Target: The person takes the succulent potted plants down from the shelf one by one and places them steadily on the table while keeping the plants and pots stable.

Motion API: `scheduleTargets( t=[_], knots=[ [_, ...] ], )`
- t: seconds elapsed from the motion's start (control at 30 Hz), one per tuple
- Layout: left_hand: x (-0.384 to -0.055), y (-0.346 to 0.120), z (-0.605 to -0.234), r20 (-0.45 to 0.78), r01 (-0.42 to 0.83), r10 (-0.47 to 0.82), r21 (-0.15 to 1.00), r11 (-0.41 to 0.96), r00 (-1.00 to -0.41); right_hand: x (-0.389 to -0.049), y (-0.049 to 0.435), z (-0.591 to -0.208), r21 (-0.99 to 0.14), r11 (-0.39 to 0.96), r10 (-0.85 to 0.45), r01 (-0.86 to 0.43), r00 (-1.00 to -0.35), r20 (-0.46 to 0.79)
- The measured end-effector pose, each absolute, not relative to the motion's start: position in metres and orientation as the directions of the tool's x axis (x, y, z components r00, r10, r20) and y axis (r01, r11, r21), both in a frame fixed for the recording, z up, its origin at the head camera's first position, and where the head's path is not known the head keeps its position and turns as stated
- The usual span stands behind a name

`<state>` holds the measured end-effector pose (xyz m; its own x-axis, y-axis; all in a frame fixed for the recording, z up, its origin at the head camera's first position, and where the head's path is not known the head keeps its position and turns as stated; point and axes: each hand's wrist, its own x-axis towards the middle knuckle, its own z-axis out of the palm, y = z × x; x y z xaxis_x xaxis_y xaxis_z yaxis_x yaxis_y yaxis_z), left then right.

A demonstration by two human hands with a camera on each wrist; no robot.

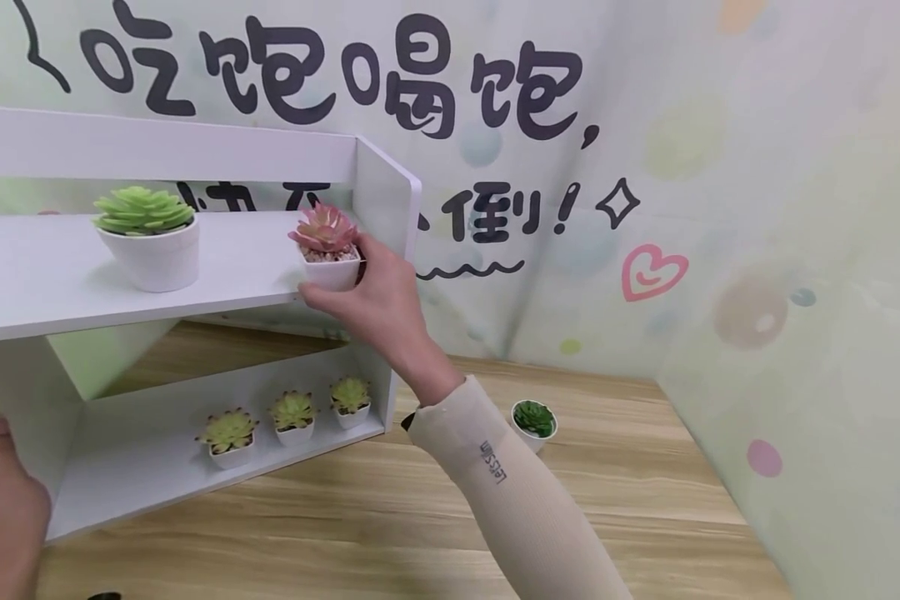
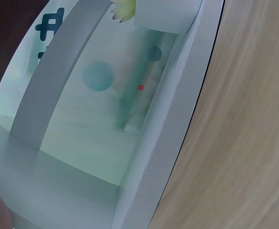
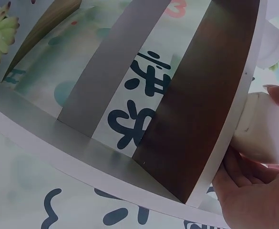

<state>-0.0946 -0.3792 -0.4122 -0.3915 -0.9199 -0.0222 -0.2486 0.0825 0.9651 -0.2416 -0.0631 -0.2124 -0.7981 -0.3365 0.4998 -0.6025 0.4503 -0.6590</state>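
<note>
My right hand [image 1: 378,304] holds a small white square pot with a pink succulent [image 1: 324,229] at the right end of the upper level of a white shelf [image 1: 255,246]. Thumb and fingers grip opposite sides of the pot, seen from below in the right wrist view as a white block [image 3: 263,129]. At the far left, my left hand [image 1: 7,517] is against the shelf's upright panel [image 1: 26,392], thumb pointing up; its other fingers are mostly out of frame. A larger white round pot with a green succulent [image 1: 145,212] stands on the same upper level.
Several small potted yellow-green succulents, including one nearest the front [image 1: 228,433], line the lower level. A dark green potted succulent [image 1: 534,419] stands on the wooden table [image 1: 330,508], right of the shelf. Behind is a printed wall covering [image 1: 570,325]. A dark object [image 1: 105,596] shows at the bottom edge.
</note>
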Motion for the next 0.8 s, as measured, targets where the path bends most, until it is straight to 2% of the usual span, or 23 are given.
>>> scheduleTargets(
  t=[0.2, 0.43, 0.63, 0.8],
  knots=[
    [-0.097, -0.378, -0.410, 0.167, -0.172, -0.909, 0.954, 0.247, -0.381, -0.238, -0.060, -0.213, -0.651, 0.465, -0.323, -0.600, -0.800, 0.506],
    [-0.100, -0.381, -0.415, 0.198, -0.152, -0.906, 0.950, 0.271, -0.374, -0.236, -0.056, -0.217, -0.625, 0.470, -0.296, -0.623, -0.778, 0.554],
    [-0.098, -0.378, -0.413, 0.141, -0.160, -0.904, 0.962, 0.222, -0.403, -0.233, -0.051, -0.220, -0.632, 0.446, -0.284, -0.634, -0.769, 0.572],
    [-0.099, -0.373, -0.414, 0.228, -0.160, -0.904, 0.940, 0.302, -0.362, -0.230, -0.046, -0.222, -0.628, 0.442, -0.284, -0.640, -0.764, 0.579]
  ],
)
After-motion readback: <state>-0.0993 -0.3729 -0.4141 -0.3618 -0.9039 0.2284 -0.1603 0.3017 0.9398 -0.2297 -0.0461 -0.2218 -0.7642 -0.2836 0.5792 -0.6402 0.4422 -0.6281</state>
